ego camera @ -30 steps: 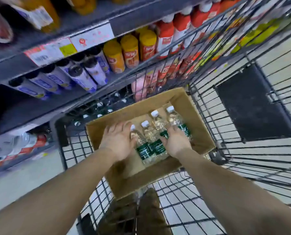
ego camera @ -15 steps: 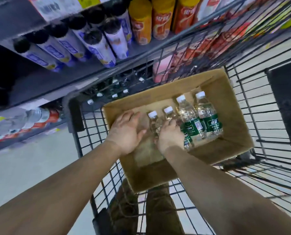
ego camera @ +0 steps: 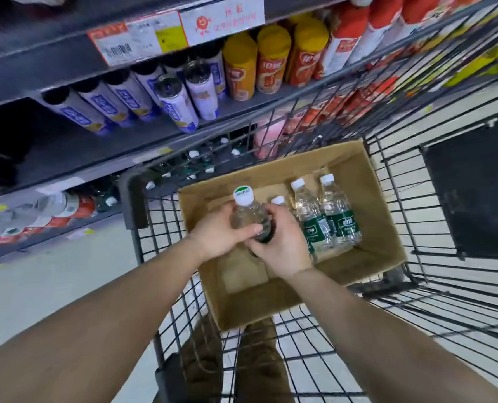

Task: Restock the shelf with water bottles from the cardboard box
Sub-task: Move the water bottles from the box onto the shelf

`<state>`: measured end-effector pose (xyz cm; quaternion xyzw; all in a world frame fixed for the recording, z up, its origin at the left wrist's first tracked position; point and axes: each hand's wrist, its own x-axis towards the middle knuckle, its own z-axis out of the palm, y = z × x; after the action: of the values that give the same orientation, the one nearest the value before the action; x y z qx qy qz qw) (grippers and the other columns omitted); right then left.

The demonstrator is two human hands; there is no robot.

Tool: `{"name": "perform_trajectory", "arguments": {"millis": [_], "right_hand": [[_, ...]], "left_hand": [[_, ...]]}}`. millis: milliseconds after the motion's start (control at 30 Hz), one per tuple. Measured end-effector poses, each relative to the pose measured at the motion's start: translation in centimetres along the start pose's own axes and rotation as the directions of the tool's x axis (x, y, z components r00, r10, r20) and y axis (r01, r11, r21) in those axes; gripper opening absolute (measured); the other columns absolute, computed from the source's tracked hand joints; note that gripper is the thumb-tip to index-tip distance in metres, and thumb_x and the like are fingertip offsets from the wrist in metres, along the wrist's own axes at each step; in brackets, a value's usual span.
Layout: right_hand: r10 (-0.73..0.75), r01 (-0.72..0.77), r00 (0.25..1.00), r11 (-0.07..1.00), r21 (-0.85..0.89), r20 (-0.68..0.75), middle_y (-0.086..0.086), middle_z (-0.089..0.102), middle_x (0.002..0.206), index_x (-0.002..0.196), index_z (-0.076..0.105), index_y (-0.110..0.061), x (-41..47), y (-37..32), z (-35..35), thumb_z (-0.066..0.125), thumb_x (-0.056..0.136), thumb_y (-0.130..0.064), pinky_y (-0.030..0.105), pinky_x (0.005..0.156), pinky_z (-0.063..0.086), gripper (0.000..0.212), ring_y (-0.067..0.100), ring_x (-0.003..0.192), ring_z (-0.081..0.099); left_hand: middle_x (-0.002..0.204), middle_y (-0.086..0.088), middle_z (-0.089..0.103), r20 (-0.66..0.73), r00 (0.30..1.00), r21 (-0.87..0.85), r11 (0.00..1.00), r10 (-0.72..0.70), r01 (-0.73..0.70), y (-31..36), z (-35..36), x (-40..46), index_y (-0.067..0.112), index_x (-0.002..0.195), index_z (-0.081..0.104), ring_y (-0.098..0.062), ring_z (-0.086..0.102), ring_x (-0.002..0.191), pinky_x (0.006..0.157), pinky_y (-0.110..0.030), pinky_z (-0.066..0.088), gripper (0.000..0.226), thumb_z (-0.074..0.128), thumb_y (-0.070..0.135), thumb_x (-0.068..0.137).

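Observation:
An open cardboard box (ego camera: 381,228) sits in a black wire cart. A clear water bottle (ego camera: 246,210) with a white cap and green label is lifted upright above the box's left part. My left hand (ego camera: 215,237) grips its left side, thumb across the front. My right hand (ego camera: 282,245) grips its lower right side. Three more water bottles (ego camera: 329,216) lie in the box to the right; the nearest one is partly hidden behind my right hand. The shelf (ego camera: 67,158) runs along the left.
The wire cart (ego camera: 416,301) walls surround the box, with a black panel (ego camera: 474,187) at the right. Purple-labelled cans (ego camera: 178,103) and orange bottles (ego camera: 271,62) stand on the middle shelf. White-capped bottles (ego camera: 194,154) show on the lower shelf behind the cart's mesh.
Both hands closed on one bottle and raised it upright out of the row in the box. The view tilted up toward the shelf.

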<state>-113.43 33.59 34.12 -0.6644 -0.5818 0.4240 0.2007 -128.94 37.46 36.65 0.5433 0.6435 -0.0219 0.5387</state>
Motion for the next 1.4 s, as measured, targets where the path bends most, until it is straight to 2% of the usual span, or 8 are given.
{"name": "perform_trajectory", "arguments": {"millis": [167,367,567,867,1000,1100,1267,1400], "right_hand": [[0.015,-0.008,0.995,0.997,-0.074,0.102,-0.001,0.05,0.133,0.141,0.041,-0.011,0.0,1.7,-2.4,0.082,0.072,-0.039,0.023,0.106,0.036,0.084,0.009,0.121,0.045],[0.361,-0.244,0.926,0.793,-0.559,0.108,0.009,0.055,0.128,0.148,0.03,-0.015,0.4,7.1,-2.8,0.063,0.09,-0.039,0.033,0.087,0.05,0.07,0.024,0.11,0.06],[0.398,-0.255,0.912,0.74,-0.622,0.099,0.012,0.052,0.124,0.129,0.045,-0.009,1.1,7.1,0.0,0.068,0.084,-0.044,0.037,0.082,0.052,0.061,0.029,0.108,0.058],[0.348,-0.324,0.921,0.934,-0.15,0.176,0.004,0.057,0.134,0.141,0.04,-0.012,-0.1,5.7,-4.0,0.081,0.076,-0.032,0.03,0.097,0.045,0.08,0.022,0.119,0.056],[0.272,-0.292,0.917,0.956,0.025,0.292,-0.006,0.053,0.119,0.143,0.038,-0.011,-2.4,0.0,-7.8,0.084,0.074,-0.019,0.019,0.097,0.04,0.083,0.013,0.115,0.053],[0.214,-0.235,0.89,0.972,0.003,0.402,-0.002,0.06,0.118,0.127,0.047,-0.019,-4.3,-5.8,-10.8,0.082,0.076,-0.019,0.023,0.08,0.049,0.062,0.019,0.106,0.06],[0.029,-0.049,0.867,0.998,0.027,0.498,-0.011,0.055,0.105,0.121,0.039,-0.019,-8.0,-17.6,-13.1,0.078,0.082,-0.019,0.011,0.063,0.042,0.055,-0.008,0.072,0.055],[-0.133,0.163,0.828,0.987,-0.008,0.545,-0.007,0.045,0.142,0.142,0.036,-0.021,-10.7,-27.7,-10.6,0.074,0.078,-0.05,0.03,0.095,0.043,0.08,0.011,0.119,0.049]], "left_hand": [[0.117,0.004,0.07,0.017,0.999,-0.376,0.926,-0.035,0.038,-0.2,0.2,-0.1,0.012,0.125,0.062,-0.009,0.066,0.103,0.102,-0.032,0.049,0.051,0.08,0.026,0.08],[0.118,0.006,0.061,-0.015,0.998,-0.365,0.93,-0.061,0.051,-1.1,0.7,0.1,0.017,0.133,0.053,-0.01,0.057,0.107,0.086,-0.019,0.04,0.051,0.073,0.027,0.086],[0.121,0.003,0.063,-0.037,0.996,-0.299,0.952,-0.075,0.061,-2.6,1.4,0.0,0.017,0.135,0.054,-0.014,0.058,0.112,0.091,-0.025,0.04,0.055,0.073,0.034,0.086],[0.122,-0.002,0.067,-0.029,0.998,-0.388,0.921,-0.048,0.033,-2.0,0.9,-3.0,0.01,0.134,0.054,-0.01,0.064,0.104,0.087,-0.019,0.054,0.057,0.075,0.028,0.085],[0.123,-0.002,0.068,-0.045,0.999,-0.409,0.912,0.004,-0.022,0.2,-0.7,-7.8,0.012,0.131,0.057,-0.017,0.065,0.11,0.105,-0.04,0.048,0.067,0.08,0.041,0.075],[0.113,0.003,0.069,-0.068,0.996,-0.463,0.883,0.051,-0.077,1.9,-3.1,-12.8,0.028,0.109,0.062,-0.019,0.065,0.108,0.109,-0.045,0.044,0.028,0.075,0.031,0.084],[0.114,-0.005,0.072,-0.133,0.982,-0.605,0.773,0.137,-0.19,3.2,-9.4,-21.6,0.018,0.108,0.067,-0.027,0.064,0.112,0.104,-0.043,0.042,0.053,0.083,0.04,0.063],[0.123,-0.011,0.069,-0.293,0.95,-0.654,0.702,0.108,-0.282,1.5,-15.3,-30.2,0.01,0.125,0.061,-0.031,0.064,0.116,0.095,-0.041,0.047,0.057,0.074,0.035,0.076]]}}
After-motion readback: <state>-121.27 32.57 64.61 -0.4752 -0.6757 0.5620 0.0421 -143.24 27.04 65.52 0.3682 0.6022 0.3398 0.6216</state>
